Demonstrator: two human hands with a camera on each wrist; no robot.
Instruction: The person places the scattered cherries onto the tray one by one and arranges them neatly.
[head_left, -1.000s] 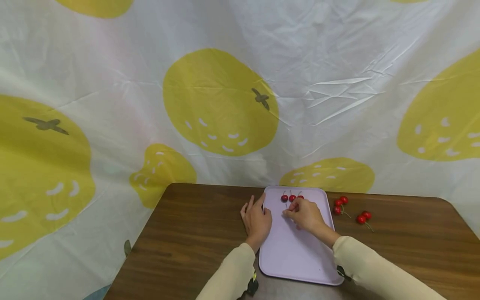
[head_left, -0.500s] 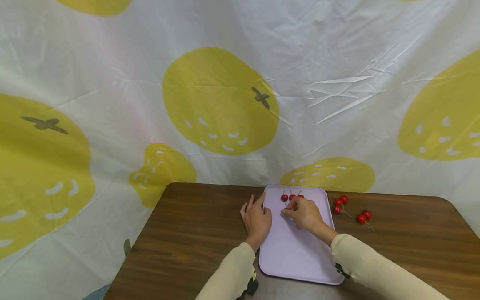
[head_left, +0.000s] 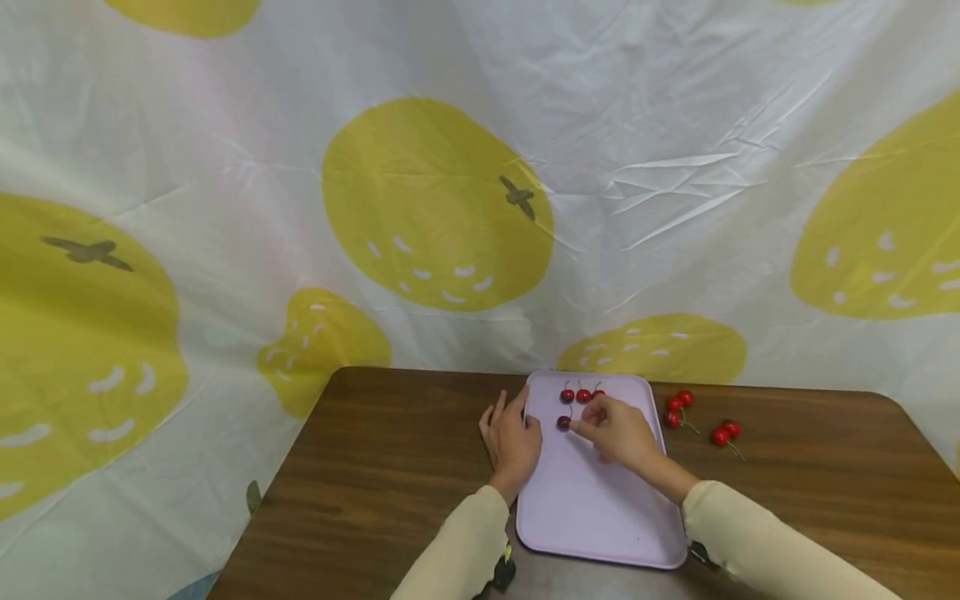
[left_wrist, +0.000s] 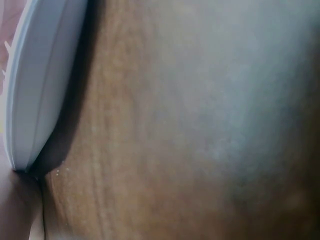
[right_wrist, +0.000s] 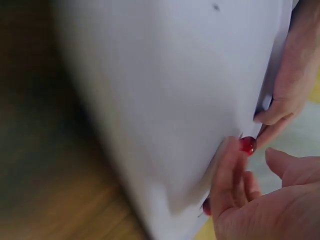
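Note:
My left hand (head_left: 513,442) rests along the left edge of a lilac tray (head_left: 600,517), its fingers spread fairly straight and its thumb at the rim. Over the tray's upper part is my right hand (head_left: 618,432), bent, with fingertips right beside a dark red cherry (head_left: 564,423) with its stem up. In the right wrist view the thumb stands apart from the fingers, and a finger overlaps that cherry (right_wrist: 248,145). Above it a row holds one cherry (head_left: 567,396), a second cherry (head_left: 583,396) and a third, partly hidden by the right hand.
Right of the tray, on the brown wooden table (head_left: 405,467), lie a bunch of red cherries (head_left: 675,408) and a cherry pair (head_left: 726,432) with joined stems. A white cloth (head_left: 465,350) printed with yellow fruit hangs behind the table.
The right hand has drawn slightly right and let go of the cherry, which now shows whole on the tray below the row. The left hand stays at the tray's edge.

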